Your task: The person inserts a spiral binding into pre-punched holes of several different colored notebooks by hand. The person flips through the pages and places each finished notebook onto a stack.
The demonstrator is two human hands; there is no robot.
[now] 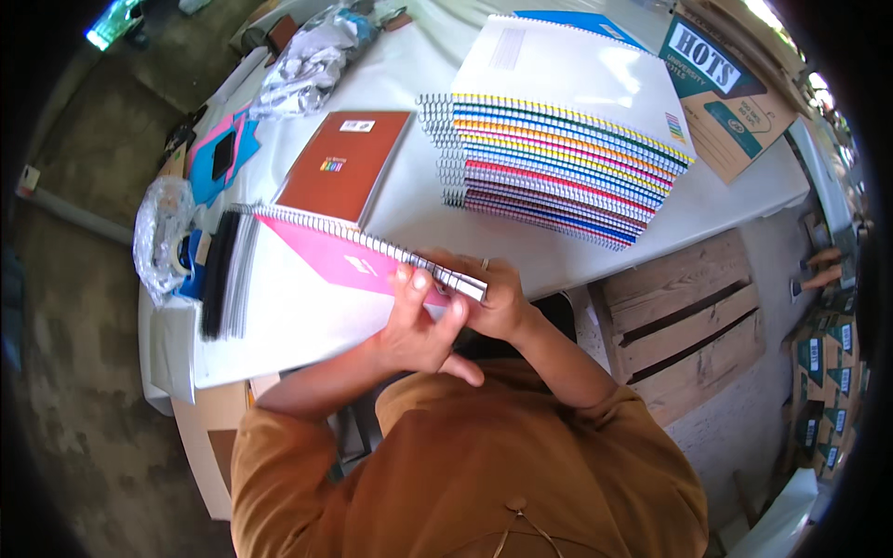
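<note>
A pink spiral notebook [346, 263] slants across the near edge of the table, its wire coil facing up. At its right end my right hand [499, 299] is closed around it, beside a short silvery piece [462, 285] whose kind I cannot make out. My left hand [419, 327] lies against the near side of the coil, its fingers spread and their tips touching it. A brown notebook [344, 169] rests flat just beyond the pink one. To the right stands a tall stack of spiral notebooks [567, 158] with coloured edges and a white top cover.
Black wire coils [221, 274] lie at the table's left, near a blue tape roll [193, 260] and clear plastic wrap [160, 237]. Behind are a phone [223, 154] and a plastic bag [312, 70]. Cardboard [735, 102] stands far right; a wooden pallet [684, 316] lies below.
</note>
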